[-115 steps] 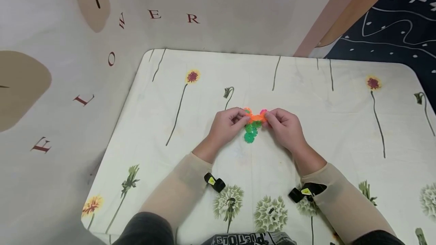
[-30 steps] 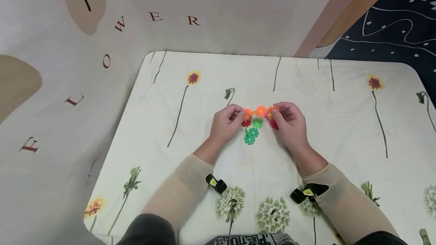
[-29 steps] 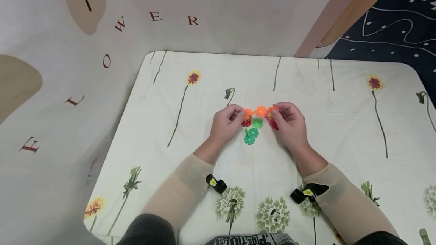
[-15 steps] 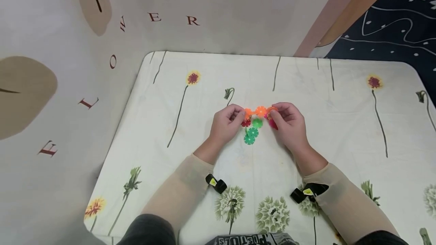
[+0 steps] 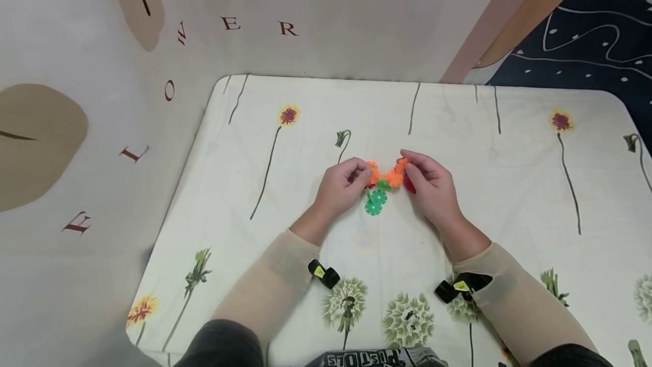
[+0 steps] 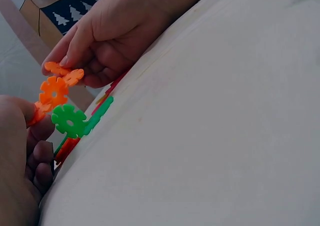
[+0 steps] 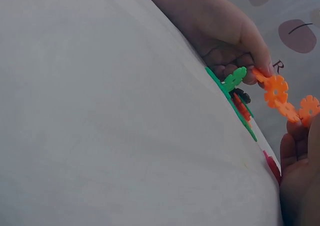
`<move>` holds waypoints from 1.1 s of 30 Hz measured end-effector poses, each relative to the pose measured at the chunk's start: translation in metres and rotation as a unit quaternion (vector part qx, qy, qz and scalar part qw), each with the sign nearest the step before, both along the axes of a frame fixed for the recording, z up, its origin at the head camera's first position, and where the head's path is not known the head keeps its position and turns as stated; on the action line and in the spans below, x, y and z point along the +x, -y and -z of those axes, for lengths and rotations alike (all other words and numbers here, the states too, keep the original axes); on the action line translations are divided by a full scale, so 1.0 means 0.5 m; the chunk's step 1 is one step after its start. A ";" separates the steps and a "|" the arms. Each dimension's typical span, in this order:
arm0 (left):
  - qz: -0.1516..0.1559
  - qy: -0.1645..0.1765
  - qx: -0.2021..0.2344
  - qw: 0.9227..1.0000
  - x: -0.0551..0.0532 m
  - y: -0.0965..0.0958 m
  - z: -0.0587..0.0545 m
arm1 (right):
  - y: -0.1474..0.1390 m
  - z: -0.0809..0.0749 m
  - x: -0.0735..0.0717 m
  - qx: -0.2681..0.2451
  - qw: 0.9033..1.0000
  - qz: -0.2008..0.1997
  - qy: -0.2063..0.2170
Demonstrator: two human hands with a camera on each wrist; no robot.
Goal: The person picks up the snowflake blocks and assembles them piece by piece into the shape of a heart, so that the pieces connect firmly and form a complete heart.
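Observation:
My left hand (image 5: pixel 342 186) pinches one end of a short chain of orange snowflake discs (image 5: pixel 394 178), which are notched, flower-shaped plastic pieces. The other end sits between the thumb and fingers of my right hand (image 5: pixel 433 191). In the left wrist view the linked orange discs (image 6: pixel 53 90) span the gap between both hands, raised over the tabletop. Below the chain lie green discs (image 5: pixel 374 201), one of them tilted up in the left wrist view. A crimson disc (image 5: pixel 409 183) is beside my right fingers, partly covered by them.
The table wears a white cloth (image 5: pixel 484 186) printed with flowers. A dark disc (image 7: pixel 243 95) and an orange-red disc (image 7: pixel 242 107) show behind the green ones in the right wrist view. A pale wall covering (image 5: pixel 356 38) rises beyond the table's far edge.
Since 3.8 s ago my hands have drawn slightly apart. In the last half second the orange chain has bent, its middle dipping toward me, and my right fingertips have shifted a little away and left.

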State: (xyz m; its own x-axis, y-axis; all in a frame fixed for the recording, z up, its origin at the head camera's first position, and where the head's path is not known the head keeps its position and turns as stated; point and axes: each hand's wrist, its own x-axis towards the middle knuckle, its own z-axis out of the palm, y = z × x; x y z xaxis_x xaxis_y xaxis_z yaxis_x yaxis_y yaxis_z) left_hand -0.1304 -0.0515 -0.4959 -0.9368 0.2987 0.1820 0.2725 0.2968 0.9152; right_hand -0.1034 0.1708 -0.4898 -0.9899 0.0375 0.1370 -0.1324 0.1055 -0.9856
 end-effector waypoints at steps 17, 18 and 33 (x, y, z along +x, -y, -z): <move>0.015 -0.006 -0.002 1.000 -0.002 0.000 -0.001 | -0.002 0.001 0.001 0.013 1.000 -0.018 0.015; 0.015 -0.005 -0.002 1.000 -0.002 0.000 -0.001 | -0.002 0.001 0.001 0.011 1.000 -0.021 0.016; 0.015 -0.011 -0.002 1.000 -0.004 -0.001 0.000 | -0.001 -0.003 0.004 -0.012 0.998 -0.053 0.035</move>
State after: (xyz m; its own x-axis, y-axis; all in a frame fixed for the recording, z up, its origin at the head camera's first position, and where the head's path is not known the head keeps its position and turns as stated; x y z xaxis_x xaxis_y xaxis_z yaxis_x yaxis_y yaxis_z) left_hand -0.1323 -0.0513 -0.4961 -0.9233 0.3275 0.2007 0.3006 0.2910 0.9083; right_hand -0.1014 0.1714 -0.4883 -0.9955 -0.0658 0.0677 -0.0724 0.0709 -0.9949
